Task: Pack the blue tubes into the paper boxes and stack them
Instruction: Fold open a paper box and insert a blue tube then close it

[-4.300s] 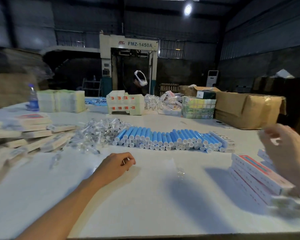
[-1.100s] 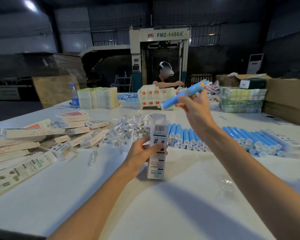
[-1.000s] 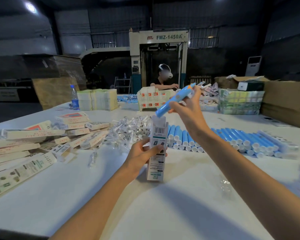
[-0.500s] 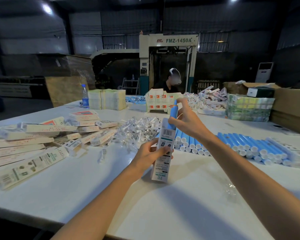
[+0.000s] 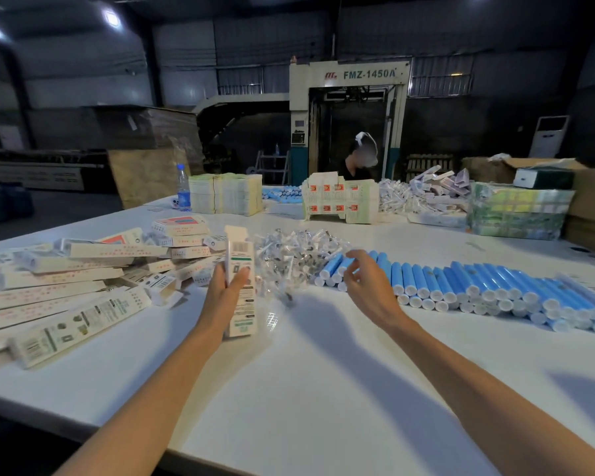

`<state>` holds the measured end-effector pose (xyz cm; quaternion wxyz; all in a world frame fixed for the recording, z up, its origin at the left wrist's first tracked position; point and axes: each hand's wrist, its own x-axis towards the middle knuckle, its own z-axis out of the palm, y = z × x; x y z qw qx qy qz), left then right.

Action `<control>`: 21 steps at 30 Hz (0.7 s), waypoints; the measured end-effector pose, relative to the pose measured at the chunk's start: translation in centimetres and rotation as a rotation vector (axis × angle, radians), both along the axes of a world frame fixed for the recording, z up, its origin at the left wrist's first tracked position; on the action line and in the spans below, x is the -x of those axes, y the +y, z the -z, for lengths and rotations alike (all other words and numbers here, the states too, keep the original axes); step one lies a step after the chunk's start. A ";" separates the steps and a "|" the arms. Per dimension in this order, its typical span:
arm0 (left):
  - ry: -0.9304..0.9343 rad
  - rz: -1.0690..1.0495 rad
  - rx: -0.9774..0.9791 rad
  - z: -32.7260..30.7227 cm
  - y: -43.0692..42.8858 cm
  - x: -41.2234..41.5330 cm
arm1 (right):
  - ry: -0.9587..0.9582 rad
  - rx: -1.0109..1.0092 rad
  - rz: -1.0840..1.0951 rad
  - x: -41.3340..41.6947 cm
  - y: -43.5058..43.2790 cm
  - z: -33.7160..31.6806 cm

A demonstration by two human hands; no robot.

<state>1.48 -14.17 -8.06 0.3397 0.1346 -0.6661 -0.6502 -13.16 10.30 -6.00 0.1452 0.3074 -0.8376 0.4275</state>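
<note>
Since half a second ago, the right hand (image 5: 368,286) has been lifted away from the top of the paper box (image 5: 244,314) and carried rightward to the blue tubes (image 5: 478,283), and the tube that stood out of the box mouth is no longer seen there. A broad white table (image 5: 323,389) is spread across the view, and a tall pale machine (image 5: 351,108) marked FMZ-1450A is seen behind it, with a person (image 5: 358,163) seated at the far edge. A brown carton (image 5: 591,201) is set at the far right of the table. A loose pile of long boxes (image 5: 83,280) is heaped on the left side, some lying across others. The blue tubes are laid side by side in a long row on the right half of the table, white caps toward the camera. Between the pile and the row, a heap of small clear-wrapped items (image 5: 296,255) is found. The paper box is held upright near the middle of the table, its top flap raised, its lower end at the tabletop; it is gripped by the left hand (image 5: 219,293), fingers wrapped round its side. The right hand is held over the left end of the tube row with fingers loosely bent and spread, nothing being gripped; whether a tube is touched cannot be told. A water bottle (image 5: 183,187) with a blue label is stood at the far left edge.
</note>
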 end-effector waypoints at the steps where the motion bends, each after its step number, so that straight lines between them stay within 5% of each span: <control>1: 0.006 -0.020 -0.019 0.1 -0.4 0.0 | 0.005 -0.039 -0.014 0.2 -0.5 0.6; 8: 0.032 -0.024 -0.035 0.7 -0.8 0.2 | 0.068 -0.238 -0.181 0.0 -7.3 2.4; 15: 0.011 0.031 -0.003 0.8 -0.1 0.2 | 0.052 -0.439 -0.102 -0.6 -12.6 3.3; 21: 0.021 0.095 -0.037 0.2 0.6 -0.1 | 0.036 -0.303 -0.089 -1.4 -8.5 1.8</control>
